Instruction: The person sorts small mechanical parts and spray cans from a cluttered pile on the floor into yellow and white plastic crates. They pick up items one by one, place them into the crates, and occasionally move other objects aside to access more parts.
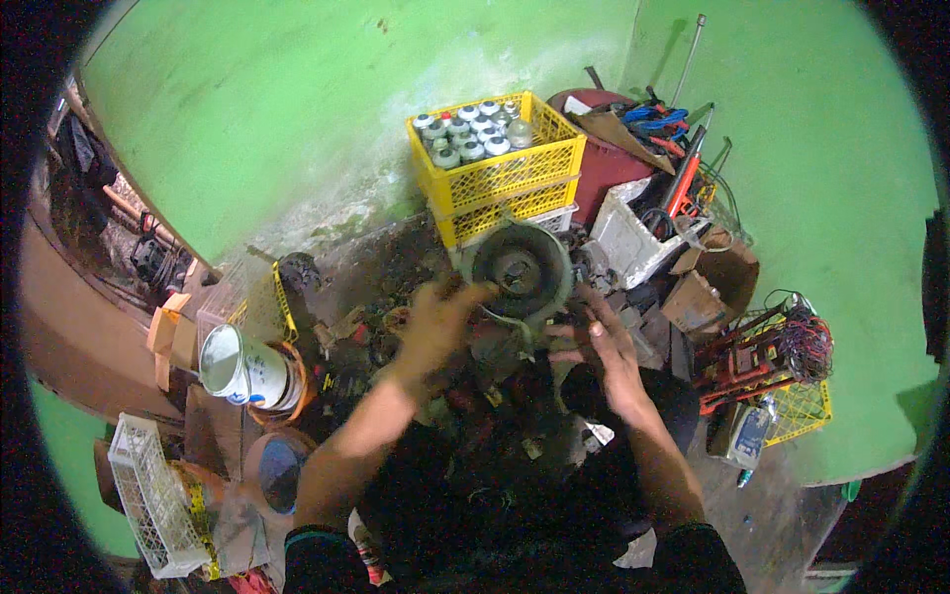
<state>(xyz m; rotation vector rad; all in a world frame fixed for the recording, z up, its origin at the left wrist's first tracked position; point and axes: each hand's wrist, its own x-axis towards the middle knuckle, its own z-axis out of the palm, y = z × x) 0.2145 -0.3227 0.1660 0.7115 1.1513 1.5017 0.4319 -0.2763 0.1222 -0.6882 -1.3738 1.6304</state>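
A round grey metal housing [568, 275] with a dark ring inside and a hub at its centre stands before me, its open face turned up toward me. My left hand [435, 332] is at its left side, blurred by motion, with one finger reaching to the rim. Whether it grips anything is not clear. At the lower right of the housing, my right hand [606, 346] has its fingers spread and holds nothing visible. Whether its fingertips touch the rim cannot be made out.
Behind the housing stands a yellow crate [515, 183] of white-topped bottles. A white bucket [247, 366] and a white plastic crate [148, 505] are on the left. To the right are a cardboard box [708, 287], a foam box [633, 247] and a red rack with wires [762, 356]. Scrap litters the floor.
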